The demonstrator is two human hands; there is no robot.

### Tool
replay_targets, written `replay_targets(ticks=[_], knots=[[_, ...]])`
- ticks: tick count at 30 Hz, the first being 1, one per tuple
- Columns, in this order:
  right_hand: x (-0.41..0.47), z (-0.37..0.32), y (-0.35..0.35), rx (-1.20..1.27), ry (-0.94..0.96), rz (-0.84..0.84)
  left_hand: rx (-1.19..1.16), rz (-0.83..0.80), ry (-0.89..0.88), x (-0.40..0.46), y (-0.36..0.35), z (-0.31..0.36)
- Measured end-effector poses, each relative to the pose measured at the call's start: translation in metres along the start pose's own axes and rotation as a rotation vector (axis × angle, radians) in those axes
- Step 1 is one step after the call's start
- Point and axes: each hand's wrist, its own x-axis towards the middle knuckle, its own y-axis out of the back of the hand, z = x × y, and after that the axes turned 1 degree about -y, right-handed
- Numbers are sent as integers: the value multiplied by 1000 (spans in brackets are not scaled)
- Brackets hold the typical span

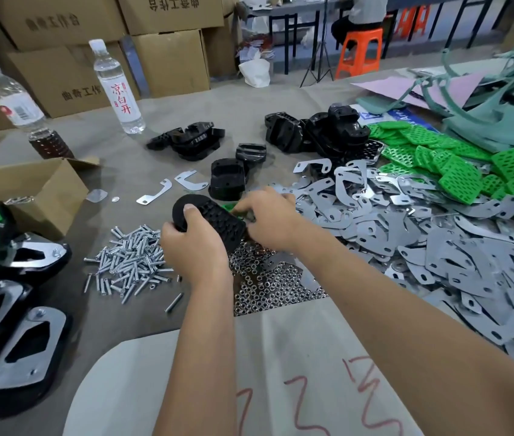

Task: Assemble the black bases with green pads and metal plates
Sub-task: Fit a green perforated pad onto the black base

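Together both hands (233, 228) grip a black base (213, 220) between them.

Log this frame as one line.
left hand: grips black base | right hand: pinches green pad at base's far edge | plates: loose pile right | screws: pile left

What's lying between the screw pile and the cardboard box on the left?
Bare table covering only, in the head view; nothing lies between the screw pile and the box.
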Motion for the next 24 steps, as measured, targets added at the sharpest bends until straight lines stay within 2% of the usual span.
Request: replay_targets(ticks=[3, 5, 9, 12, 14, 17, 19, 24], knots=[[-5, 18, 12, 138, -61, 241, 5, -75, -29, -11, -13, 0], [-11, 38, 24, 180, -102, 414, 19, -194, -16, -25, -26, 0], [-24, 92, 53, 14, -290, 601, 46, -445, -1, -68, -58, -4], [-41, 141, 81, -201, -595, 687, 69, -599, -1, -103, -83, -7], [-56, 167, 97, -220, -810, 689, 95, -692, -13, -120, -95, -7], [-74, 196, 110, -151, -1009, 470, 120, -789, -34, -138, -110, -9], [-77, 199, 109, -169, -930, 414, 134, -794, -14, -142, -114, -12], [-79, 167, 107, -89, -643, 705, 66, -770, 164, -138, -106, -12]])
